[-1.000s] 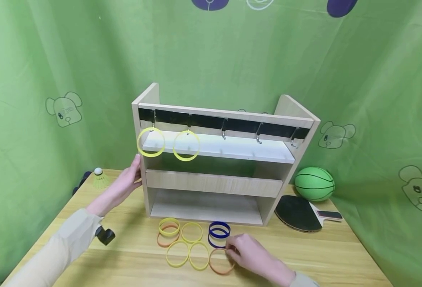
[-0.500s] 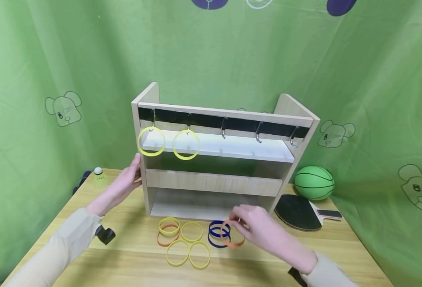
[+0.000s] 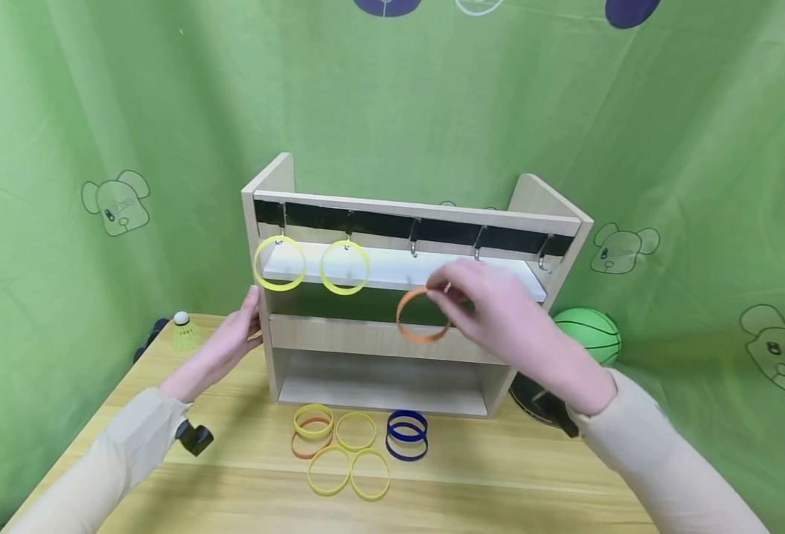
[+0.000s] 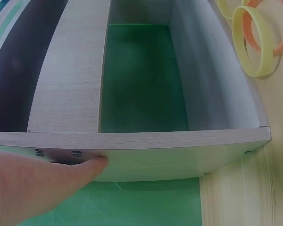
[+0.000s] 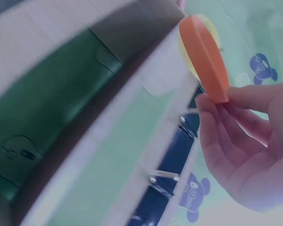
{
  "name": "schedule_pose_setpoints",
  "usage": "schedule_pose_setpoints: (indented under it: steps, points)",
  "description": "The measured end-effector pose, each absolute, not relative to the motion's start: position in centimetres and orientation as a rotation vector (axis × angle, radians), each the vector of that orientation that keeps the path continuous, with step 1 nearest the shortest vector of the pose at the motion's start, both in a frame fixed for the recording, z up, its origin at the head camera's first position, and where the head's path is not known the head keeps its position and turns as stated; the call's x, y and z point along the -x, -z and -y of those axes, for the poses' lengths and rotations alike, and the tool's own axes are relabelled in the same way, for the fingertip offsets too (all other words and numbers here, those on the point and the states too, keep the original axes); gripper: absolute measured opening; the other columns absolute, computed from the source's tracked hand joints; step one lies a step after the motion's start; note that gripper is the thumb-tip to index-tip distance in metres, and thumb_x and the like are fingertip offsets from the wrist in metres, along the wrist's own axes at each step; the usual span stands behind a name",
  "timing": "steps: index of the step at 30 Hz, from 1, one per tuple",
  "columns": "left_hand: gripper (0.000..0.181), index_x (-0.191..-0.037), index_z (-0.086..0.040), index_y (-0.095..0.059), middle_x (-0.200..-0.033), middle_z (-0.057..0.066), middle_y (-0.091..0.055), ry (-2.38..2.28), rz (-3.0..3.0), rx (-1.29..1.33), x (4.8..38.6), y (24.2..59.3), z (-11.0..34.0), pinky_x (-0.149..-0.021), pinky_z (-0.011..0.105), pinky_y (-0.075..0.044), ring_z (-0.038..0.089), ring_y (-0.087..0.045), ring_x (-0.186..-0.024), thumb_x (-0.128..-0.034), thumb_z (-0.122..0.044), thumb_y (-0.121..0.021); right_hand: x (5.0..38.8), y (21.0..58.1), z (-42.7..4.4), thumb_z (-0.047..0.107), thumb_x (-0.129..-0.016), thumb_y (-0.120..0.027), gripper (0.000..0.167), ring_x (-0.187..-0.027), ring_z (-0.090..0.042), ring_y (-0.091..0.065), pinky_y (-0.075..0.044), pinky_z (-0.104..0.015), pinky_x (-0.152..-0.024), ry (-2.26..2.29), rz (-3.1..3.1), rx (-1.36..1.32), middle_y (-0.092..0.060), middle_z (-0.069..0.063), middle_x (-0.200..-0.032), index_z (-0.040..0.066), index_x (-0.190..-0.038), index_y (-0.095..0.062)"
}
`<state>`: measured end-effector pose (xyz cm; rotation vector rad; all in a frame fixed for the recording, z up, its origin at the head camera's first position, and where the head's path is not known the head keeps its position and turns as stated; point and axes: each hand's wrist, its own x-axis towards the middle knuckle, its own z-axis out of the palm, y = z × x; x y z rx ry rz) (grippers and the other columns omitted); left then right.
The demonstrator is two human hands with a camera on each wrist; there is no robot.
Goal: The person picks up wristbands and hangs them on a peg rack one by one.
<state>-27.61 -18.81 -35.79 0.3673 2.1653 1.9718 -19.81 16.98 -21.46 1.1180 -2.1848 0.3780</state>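
Observation:
An orange wristband is pinched at its upper edge between the thumb and fingers of my right hand, in front of the wooden shelf. The right wrist view shows the same orange band seen edge-on at the fingertips. My left hand rests against the shelf's left side panel; in the left wrist view its thumb lies along that panel. Two yellow bands, one at the far left and one beside it, hang from the first two hooks. Three hooks to the right carry nothing.
On the table before the shelf lie yellow bands, an orange band and blue bands. A shuttlecock stands left; a green ball and a partly hidden paddle are right.
My right hand has picked the orange wristband off the table and raised it to the height of the shelf's middle. The left hand stays at the side panel.

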Motion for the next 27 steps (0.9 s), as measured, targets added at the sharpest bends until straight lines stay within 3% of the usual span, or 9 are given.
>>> schedule_pose_setpoints:
  steps: [7,17,27]
  points:
    - [0.093,-0.157,0.003,-0.004,-0.164,0.030,-0.005,-1.965,-2.168,-0.356,27.5,35.6,18.9,-0.127,0.059,-0.010,0.044,-0.005,-0.154,-0.0989,-0.068,-0.012,21.8,19.0,-15.8,-0.001,-0.088,-0.070,0.006,-0.075,-0.017,-0.068,-0.061,-0.031,-0.068,-0.361,2.121,-1.033,-0.072,-0.009,-0.087,0.002,-0.093,-0.068]
    - [0.092,-0.157,0.002,-0.004,-0.164,0.029,-0.004,-1.948,-2.184,-0.369,27.5,35.6,19.0,-0.126,0.059,-0.010,0.044,-0.005,-0.154,-0.0987,-0.069,-0.011,23.7,19.7,-15.8,0.004,-0.090,-0.069,0.005,-0.077,-0.021,-0.068,-0.060,-0.034,-0.069,-0.333,2.242,-0.949,-0.073,-0.010,-0.089,0.003,-0.095,-0.069]
    - [0.092,-0.158,0.001,-0.003,-0.165,0.028,-0.004,-1.945,-2.178,-0.359,27.6,35.6,18.9,-0.127,0.059,-0.009,0.044,-0.005,-0.154,-0.0989,-0.068,-0.012,21.0,20.1,-17.8,0.004,-0.090,-0.069,0.007,-0.077,-0.019,-0.069,-0.061,-0.034,-0.069,-0.367,2.129,-0.925,-0.072,-0.009,-0.088,0.001,-0.096,-0.068]
